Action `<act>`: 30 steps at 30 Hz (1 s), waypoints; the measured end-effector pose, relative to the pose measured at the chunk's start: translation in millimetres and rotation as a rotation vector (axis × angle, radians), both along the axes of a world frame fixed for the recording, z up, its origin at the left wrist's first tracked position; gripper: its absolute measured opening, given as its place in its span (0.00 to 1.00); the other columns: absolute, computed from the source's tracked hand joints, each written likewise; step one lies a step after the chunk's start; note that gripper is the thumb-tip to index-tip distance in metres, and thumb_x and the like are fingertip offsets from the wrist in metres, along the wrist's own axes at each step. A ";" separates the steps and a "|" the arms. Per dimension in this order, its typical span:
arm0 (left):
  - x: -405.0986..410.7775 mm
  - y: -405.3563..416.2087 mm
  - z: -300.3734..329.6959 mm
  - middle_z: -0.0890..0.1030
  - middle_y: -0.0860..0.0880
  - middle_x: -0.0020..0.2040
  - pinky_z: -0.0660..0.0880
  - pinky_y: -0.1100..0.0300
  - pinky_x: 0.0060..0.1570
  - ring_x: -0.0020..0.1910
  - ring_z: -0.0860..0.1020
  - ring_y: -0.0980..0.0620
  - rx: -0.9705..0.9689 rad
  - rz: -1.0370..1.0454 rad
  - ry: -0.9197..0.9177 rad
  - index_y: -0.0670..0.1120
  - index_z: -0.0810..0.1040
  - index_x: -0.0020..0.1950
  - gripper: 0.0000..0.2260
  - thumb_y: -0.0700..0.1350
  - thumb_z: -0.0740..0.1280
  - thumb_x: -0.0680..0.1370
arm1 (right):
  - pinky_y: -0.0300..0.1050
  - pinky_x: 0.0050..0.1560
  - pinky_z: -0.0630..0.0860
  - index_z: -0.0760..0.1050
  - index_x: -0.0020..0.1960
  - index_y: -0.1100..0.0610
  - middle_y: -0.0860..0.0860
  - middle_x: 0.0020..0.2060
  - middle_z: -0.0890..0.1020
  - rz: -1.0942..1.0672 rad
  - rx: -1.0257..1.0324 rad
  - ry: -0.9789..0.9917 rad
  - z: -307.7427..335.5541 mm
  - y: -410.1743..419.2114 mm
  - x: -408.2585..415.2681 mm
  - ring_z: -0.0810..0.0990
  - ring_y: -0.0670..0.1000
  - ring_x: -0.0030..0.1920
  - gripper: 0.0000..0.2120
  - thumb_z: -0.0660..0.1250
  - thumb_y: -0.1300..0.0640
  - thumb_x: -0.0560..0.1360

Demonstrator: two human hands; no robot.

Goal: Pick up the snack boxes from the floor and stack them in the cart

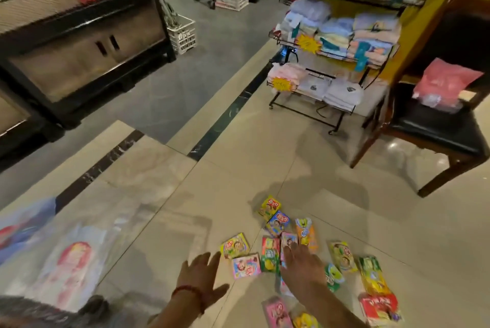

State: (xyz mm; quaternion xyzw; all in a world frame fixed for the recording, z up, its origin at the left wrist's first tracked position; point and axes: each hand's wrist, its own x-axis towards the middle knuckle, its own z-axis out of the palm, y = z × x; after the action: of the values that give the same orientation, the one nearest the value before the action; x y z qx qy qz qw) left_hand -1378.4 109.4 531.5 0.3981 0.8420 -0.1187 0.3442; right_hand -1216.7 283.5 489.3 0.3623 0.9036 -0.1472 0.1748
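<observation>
Colourful snack boxes (305, 256) are lying scattered flat on the beige floor (238, 182), low and right of centre in view. I'm reaching my right hand (302, 264) over the middle of the pile, fingers straight and spread, fingertips touching or just above a pink box (288, 241); can't tell which. Nothing is being gripped. My left hand (201, 277) is hovering beside it, fingers splayed and relaxed, empty, red bracelet (189, 292) sitting on the wrist, with another pink box (246, 265) and a yellow box (234, 245) lying just past its fingertips. More boxes are lying to the right, green (342, 256) and red (379, 305) among them. Wooden chair (437, 126) is standing well behind the pile at right, a rack (331, 62) of folded cloth beside it. Blurred bags (66, 261) are showing at lower left. Cart isn't showing anywhere.
</observation>
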 end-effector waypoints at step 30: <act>-105.1 63.0 -603.8 0.54 0.44 0.77 0.58 0.48 0.72 0.76 0.53 0.46 -0.001 0.085 0.015 0.42 0.45 0.77 0.46 0.60 0.69 0.72 | 0.55 0.73 0.52 0.43 0.77 0.60 0.55 0.76 0.50 0.290 -0.098 -0.356 -555.3 6.5 -100.8 0.49 0.57 0.75 0.47 0.66 0.40 0.72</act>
State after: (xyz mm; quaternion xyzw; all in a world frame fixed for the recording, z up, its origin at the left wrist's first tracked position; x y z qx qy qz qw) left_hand -1483.5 172.4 -72.3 0.3609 0.8606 -0.1073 0.3429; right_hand -1317.5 290.0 -66.0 0.2398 0.8929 -0.0980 0.3682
